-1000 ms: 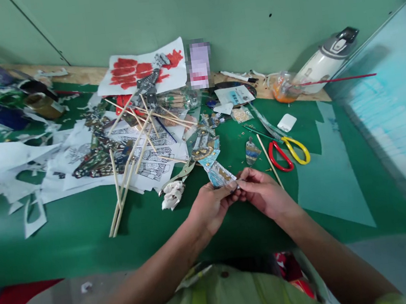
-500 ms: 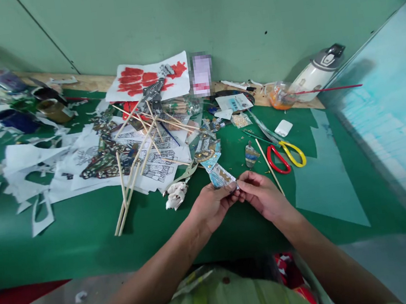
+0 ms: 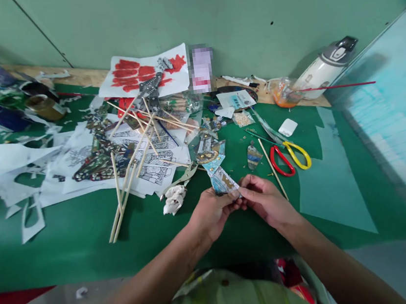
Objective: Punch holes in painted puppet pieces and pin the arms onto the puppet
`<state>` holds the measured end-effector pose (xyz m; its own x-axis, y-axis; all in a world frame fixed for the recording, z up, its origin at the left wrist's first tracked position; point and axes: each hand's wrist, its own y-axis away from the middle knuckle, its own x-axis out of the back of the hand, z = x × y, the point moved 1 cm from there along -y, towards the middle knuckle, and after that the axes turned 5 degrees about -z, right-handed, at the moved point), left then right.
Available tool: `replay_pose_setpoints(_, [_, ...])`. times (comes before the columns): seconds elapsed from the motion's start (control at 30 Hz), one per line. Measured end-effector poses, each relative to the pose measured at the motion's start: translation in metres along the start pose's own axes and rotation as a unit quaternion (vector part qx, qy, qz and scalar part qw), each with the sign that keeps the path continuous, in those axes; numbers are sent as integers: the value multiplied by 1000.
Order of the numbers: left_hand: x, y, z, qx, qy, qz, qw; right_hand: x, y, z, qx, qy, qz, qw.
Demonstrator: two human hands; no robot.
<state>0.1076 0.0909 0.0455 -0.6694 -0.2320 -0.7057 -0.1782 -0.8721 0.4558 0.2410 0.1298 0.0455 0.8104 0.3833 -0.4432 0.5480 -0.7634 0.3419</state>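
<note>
A painted, jointed shadow puppet point(image 3: 211, 157) in blue, grey and brown lies in front of me, its pieces linked by small gold studs. My left hand point(image 3: 212, 215) pinches its lowest piece between thumb and fingers. At the bottom corner of that same piece, the fingertips of my right hand point(image 3: 264, 198) are closed, almost touching the left ones. Whatever lies between the fingertips is too small to make out. Just beyond my right hand is a loose painted piece point(image 3: 254, 156) with blue and brown bands. A thin wooden stick point(image 3: 273, 170) lies beside it.
Scissors point(image 3: 281, 159) with red and yellow handles lie to the right, near a clear sheet point(image 3: 331, 190). Pliers point(image 3: 186, 176) and crumpled tissue point(image 3: 174, 200) are left of my hands. Further left are crossed sticks point(image 3: 129, 195), cut paper point(image 3: 27, 163) and paint pots point(image 3: 2, 119). A flask point(image 3: 326, 70) stands behind.
The camera view has shifted slightly. Both hands keep their pinch on the puppet's lower piece, with a little more of that piece showing between them.
</note>
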Motion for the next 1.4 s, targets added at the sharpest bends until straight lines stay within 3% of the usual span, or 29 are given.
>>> replay_pose_setpoints(0.27, [3,-3,6,40,-24,-30,998,5,5,-1,11,15,-6,1000])
replay_pose_setpoints(0.4, [4,0,11,55,-43,-37,997,8,-1,-17,36,85,47,995])
replay_pose_setpoints(0.53, [-1,8,15,62,-72,-63,993,0,-27,-28,-36,161,74,983])
replay_pose_setpoints(0.63, [-5,18,15,55,-96,-70,991,-12,-47,-28,-76,133,82,985])
replay_pose_setpoints(0.83, [1,38,10,16,-104,-88,991,-32,-55,-26,-2,21,121,992])
replay_pose_setpoints(0.97, [12,43,21,-13,-49,-110,993,-38,-47,-28,21,-6,129,991])
replay_pose_setpoints(1.17, [14,14,44,-42,-82,-24,995,-41,-29,-32,34,24,125,991])
replay_pose_setpoints(1.4, [-4,-23,41,-129,-29,-41,990,-37,-20,-29,-10,-18,152,988])
